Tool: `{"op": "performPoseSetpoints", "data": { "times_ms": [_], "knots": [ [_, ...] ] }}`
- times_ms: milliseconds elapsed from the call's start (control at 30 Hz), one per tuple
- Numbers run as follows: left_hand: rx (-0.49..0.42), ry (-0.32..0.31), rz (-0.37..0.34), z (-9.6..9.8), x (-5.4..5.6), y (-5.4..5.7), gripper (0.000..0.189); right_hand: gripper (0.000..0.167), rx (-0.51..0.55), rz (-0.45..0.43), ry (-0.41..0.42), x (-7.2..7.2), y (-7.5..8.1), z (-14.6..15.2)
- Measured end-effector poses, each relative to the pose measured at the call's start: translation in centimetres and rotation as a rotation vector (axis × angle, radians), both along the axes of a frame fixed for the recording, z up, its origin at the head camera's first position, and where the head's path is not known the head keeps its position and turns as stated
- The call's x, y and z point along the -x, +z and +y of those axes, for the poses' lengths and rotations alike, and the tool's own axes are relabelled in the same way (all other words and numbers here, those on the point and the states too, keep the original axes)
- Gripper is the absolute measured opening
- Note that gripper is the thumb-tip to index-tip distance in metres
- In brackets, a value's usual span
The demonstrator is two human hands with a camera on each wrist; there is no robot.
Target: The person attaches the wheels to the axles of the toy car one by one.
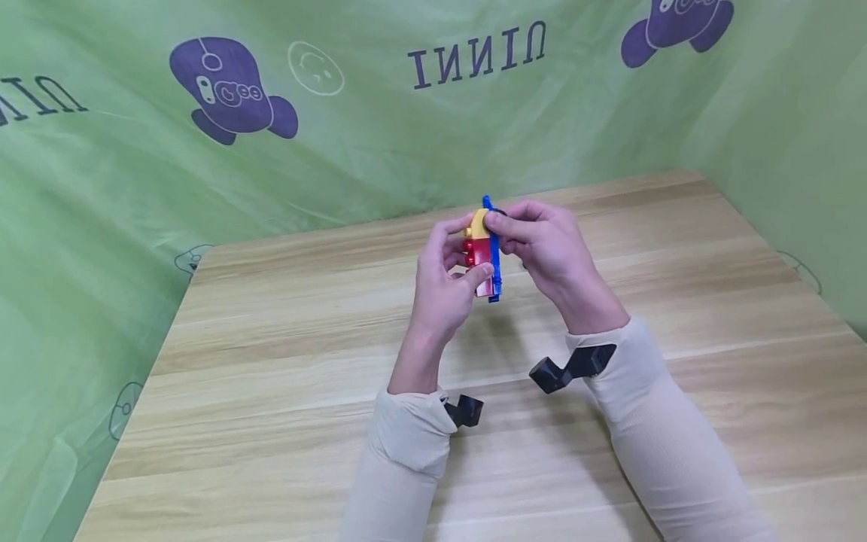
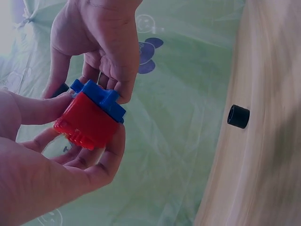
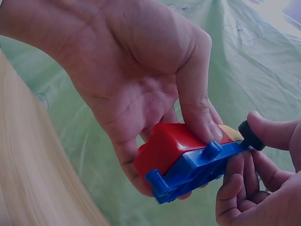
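Note:
A toy block car is held up above the table in both hands. It has a blue chassis [image 3: 188, 167], red blocks [image 2: 89, 120] and a yellow block [image 1: 479, 224] at the far end. My left hand [image 1: 443, 290] grips the red blocks, thumb on one side and fingers round the studded side. With thumb and fingers, my right hand [image 1: 552, 245] pinches a small black wheel [image 3: 250, 135] at the chassis edge beside the yellow block. In the right wrist view, bare axle pegs [image 3: 211, 149] stick out along the chassis.
Another black wheel [image 2: 238, 117] lies on the wooden table [image 1: 271, 376], close to its edge in the left wrist view. Green printed cloth [image 1: 366, 150] hangs behind and at both sides. Black cameras [image 1: 572, 366] jut from the sleeve cuffs.

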State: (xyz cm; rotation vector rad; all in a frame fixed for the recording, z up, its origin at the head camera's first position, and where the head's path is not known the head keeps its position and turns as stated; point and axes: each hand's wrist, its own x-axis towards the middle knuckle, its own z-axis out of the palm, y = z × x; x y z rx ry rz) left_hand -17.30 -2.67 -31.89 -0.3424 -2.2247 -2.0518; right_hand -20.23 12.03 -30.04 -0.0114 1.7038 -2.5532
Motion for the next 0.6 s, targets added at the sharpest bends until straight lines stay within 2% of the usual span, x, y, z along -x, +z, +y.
{"op": "performPoseSetpoints", "data": {
  "times_ms": [67, 167, 333, 433, 500, 567, 600],
  "knots": [
    [0.014, -0.005, -0.011, 0.0, 0.2, -0.1, 0.058, 0.022, -0.006, -0.005, -0.005, 0.3, -0.2, -0.1],
    [0.03, 0.0, -0.026, -0.1, 0.3, -0.1, 0.058, 0.017, -0.035, 0.013, 0.018, 0.7, -0.6, 0.0],
    [-0.043, 0.018, -0.082, -0.6, 0.7, 0.0, 0.061, 0.005, -0.09, 0.116, 0.101, 1.4, -1.3, 1.7],
    [-0.091, 0.042, -0.129, -1.0, 1.0, -0.2, 0.061, 0.008, -0.15, 0.198, 0.037, 2.3, -2.1, 3.6],
    [-0.107, 0.057, -0.142, -1.2, 1.1, -0.3, 0.062, 0.021, -0.277, 0.205, -0.05, 3.0, -2.9, 5.1],
    [-0.106, 0.061, -0.148, -1.5, 1.2, -0.4, 0.062, 0.04, -0.469, 0.156, -0.112, 3.6, -4.0, 6.6],
    [-0.104, 0.06, -0.147, -1.5, 1.2, -0.4, 0.062, 0.049, -0.572, 0.115, -0.116, 3.9, -4.6, 7.2]
  ]
}}
